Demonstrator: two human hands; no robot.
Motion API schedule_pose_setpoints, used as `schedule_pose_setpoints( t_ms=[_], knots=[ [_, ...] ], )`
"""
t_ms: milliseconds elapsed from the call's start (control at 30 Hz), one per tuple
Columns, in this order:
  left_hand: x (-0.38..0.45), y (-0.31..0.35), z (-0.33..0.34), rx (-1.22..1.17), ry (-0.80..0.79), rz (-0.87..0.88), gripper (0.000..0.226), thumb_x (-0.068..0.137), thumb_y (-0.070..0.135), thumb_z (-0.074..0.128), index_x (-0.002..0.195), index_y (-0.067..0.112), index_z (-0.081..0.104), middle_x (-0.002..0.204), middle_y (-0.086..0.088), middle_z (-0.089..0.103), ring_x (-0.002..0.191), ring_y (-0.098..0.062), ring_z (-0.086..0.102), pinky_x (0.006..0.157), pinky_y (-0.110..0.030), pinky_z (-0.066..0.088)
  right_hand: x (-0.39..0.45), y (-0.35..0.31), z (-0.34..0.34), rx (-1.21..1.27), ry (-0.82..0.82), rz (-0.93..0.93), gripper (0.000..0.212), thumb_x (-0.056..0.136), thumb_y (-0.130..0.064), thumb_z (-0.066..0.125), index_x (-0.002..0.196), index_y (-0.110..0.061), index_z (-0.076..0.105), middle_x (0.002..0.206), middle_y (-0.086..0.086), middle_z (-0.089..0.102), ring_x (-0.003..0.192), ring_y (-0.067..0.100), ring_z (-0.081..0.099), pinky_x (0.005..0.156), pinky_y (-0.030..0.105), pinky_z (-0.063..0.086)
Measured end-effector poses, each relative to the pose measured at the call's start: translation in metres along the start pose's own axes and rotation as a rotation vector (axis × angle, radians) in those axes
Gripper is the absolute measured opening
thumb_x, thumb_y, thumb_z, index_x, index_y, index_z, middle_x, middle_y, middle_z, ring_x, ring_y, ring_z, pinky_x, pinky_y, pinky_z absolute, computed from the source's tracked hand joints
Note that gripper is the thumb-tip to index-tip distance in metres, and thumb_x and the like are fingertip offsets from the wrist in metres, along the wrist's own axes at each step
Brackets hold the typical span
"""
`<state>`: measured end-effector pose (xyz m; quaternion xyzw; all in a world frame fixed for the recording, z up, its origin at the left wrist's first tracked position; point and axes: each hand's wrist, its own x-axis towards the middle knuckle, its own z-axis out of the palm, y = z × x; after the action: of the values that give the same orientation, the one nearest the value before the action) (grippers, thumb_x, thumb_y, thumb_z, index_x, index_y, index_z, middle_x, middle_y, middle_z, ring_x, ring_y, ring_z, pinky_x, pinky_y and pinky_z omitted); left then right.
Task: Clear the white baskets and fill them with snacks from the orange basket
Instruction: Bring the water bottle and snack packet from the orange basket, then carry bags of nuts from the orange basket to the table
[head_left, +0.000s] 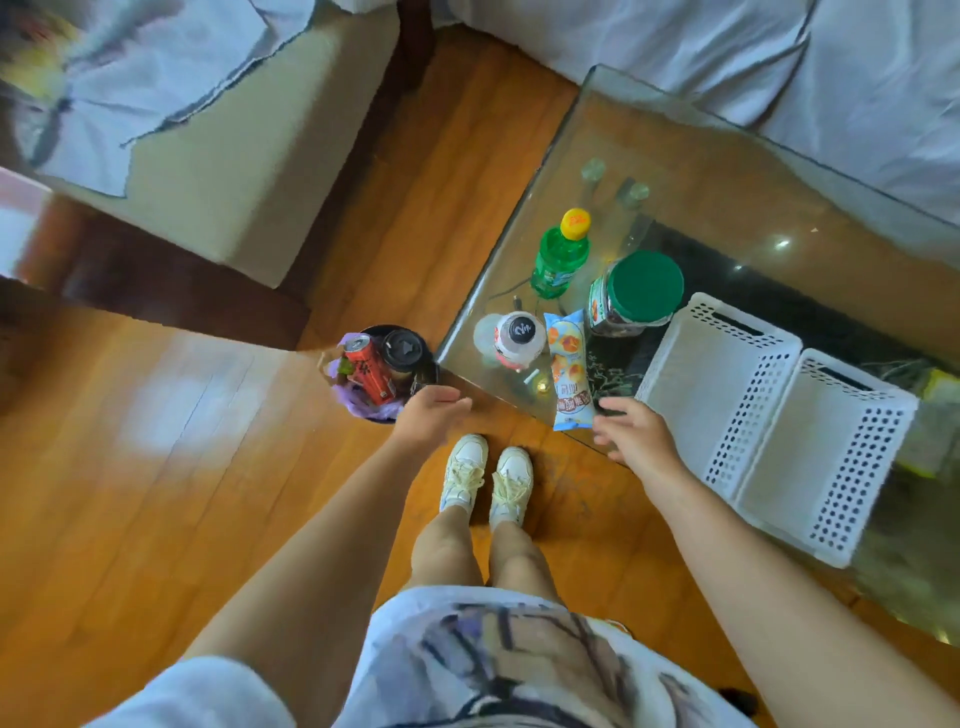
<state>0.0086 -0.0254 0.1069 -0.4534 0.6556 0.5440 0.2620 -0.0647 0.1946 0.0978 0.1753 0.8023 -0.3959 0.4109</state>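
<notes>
Two white perforated baskets stand side by side on the glass table (675, 156), one (722, 384) to the left, the other (821, 457) to its right; both look bare inside. A blue snack packet (569, 374) lies at the table's near edge. My right hand (634, 431) hovers just right of the packet, fingers apart, holding nothing. My left hand (428, 413) is spread open beside a dark bin (387, 371) on the floor. No orange basket is in view.
On the table stand a green bottle with a yellow cap (561, 254), a green-lidded jar (636, 293) and a white bottle (519, 338). The bin holds a red can (369, 369) and a dark cup. Covered sofas border the wooden floor. My shoes (488, 478) are by the table corner.
</notes>
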Motion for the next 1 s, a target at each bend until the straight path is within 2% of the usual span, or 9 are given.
schedule_pose_setpoints(
  t_ms=[133,200,267,367,467,533,700,867,1000],
  knots=[
    [-0.063,-0.026,-0.03,-0.192,0.08,-0.046,0.008,0.094,0.015,0.049,0.095,0.013,0.056,0.074,-0.001,0.06,0.057,-0.01,0.051,0.048,-0.016,0.043,-0.046,-0.017,0.008,-0.096,-0.104,-0.008,0.019,0.089,-0.01,0.055,0.107,-0.016,0.058,0.085,0.006,0.064,0.068,0.016,0.058,0.059,0.025,0.046],
    [-0.09,-0.045,-0.042,-0.275,0.155,-0.077,0.012,0.094,0.016,0.05,0.082,0.015,0.055,0.066,-0.001,0.055,0.052,-0.01,0.046,0.048,-0.017,0.039,-0.062,-0.027,0.019,-0.173,-0.161,-0.024,0.015,0.09,-0.008,0.053,0.103,-0.014,0.058,0.072,0.004,0.059,0.058,0.014,0.052,0.051,0.022,0.04],
    [-0.115,-0.067,-0.054,-0.383,0.231,-0.111,0.019,0.093,0.015,0.051,0.074,0.017,0.053,0.06,-0.002,0.048,0.042,-0.005,0.043,0.04,-0.012,0.035,-0.073,-0.038,0.036,-0.277,-0.225,-0.062,0.014,0.09,-0.007,0.053,0.102,-0.011,0.058,0.067,0.005,0.055,0.053,0.015,0.047,0.046,0.021,0.036],
    [-0.151,-0.108,-0.07,-0.598,0.334,-0.183,0.021,0.093,0.012,0.051,0.073,0.015,0.051,0.057,-0.003,0.041,0.035,-0.003,0.038,0.034,-0.012,0.027,-0.088,-0.057,0.074,-0.494,-0.332,-0.139,0.009,0.089,-0.006,0.052,0.096,-0.009,0.058,0.061,0.004,0.051,0.048,0.015,0.042,0.034,0.015,0.032],
    [-0.184,-0.159,-0.08,-0.774,0.437,-0.256,0.018,0.093,0.015,0.051,0.075,0.013,0.053,0.06,-0.002,0.043,0.049,-0.012,0.032,0.043,-0.021,0.024,-0.11,-0.074,0.123,-0.72,-0.44,-0.225,0.006,0.088,-0.01,0.054,0.087,-0.011,0.06,0.06,0.003,0.052,0.049,0.014,0.043,0.04,0.019,0.033],
    [-0.203,-0.197,-0.081,-0.887,0.521,-0.313,0.015,0.092,0.015,0.051,0.078,0.01,0.053,0.061,-0.003,0.043,0.05,-0.013,0.031,0.04,-0.019,0.024,-0.129,-0.081,0.16,-0.857,-0.525,-0.295,0.007,0.088,-0.014,0.054,0.086,-0.013,0.061,0.063,0.001,0.055,0.052,0.012,0.046,0.046,0.021,0.034],
    [-0.246,-0.3,-0.073,-1.143,0.712,-0.484,0.025,0.092,0.015,0.051,0.067,0.015,0.052,0.056,-0.002,0.041,0.045,-0.014,0.031,0.037,-0.016,0.022,-0.185,-0.083,0.259,-1.086,-0.695,-0.42,0.008,0.09,-0.015,0.053,0.089,-0.011,0.06,0.064,-0.001,0.053,0.053,0.011,0.045,0.039,0.015,0.033],
    [-0.285,-0.399,-0.065,-1.607,0.755,-0.684,0.032,0.091,0.017,0.051,0.061,0.015,0.045,0.055,-0.001,0.036,0.041,-0.012,0.028,0.032,-0.011,0.02,-0.241,-0.066,0.346,-1.151,-0.774,-0.443,0.008,0.091,-0.012,0.053,0.084,-0.012,0.058,0.059,0.003,0.047,0.047,0.013,0.038,0.036,0.017,0.029],
    [-0.313,-0.459,-0.078,-1.882,0.829,-0.701,0.026,0.091,0.016,0.052,0.066,0.015,0.046,0.06,-0.001,0.042,0.027,-0.004,0.033,0.03,-0.007,0.021,-0.278,-0.046,0.402,-1.123,-0.792,-0.368,0.01,0.091,-0.013,0.053,0.083,-0.015,0.057,0.062,0.003,0.048,0.05,0.014,0.04,0.044,0.022,0.03]
  ],
)
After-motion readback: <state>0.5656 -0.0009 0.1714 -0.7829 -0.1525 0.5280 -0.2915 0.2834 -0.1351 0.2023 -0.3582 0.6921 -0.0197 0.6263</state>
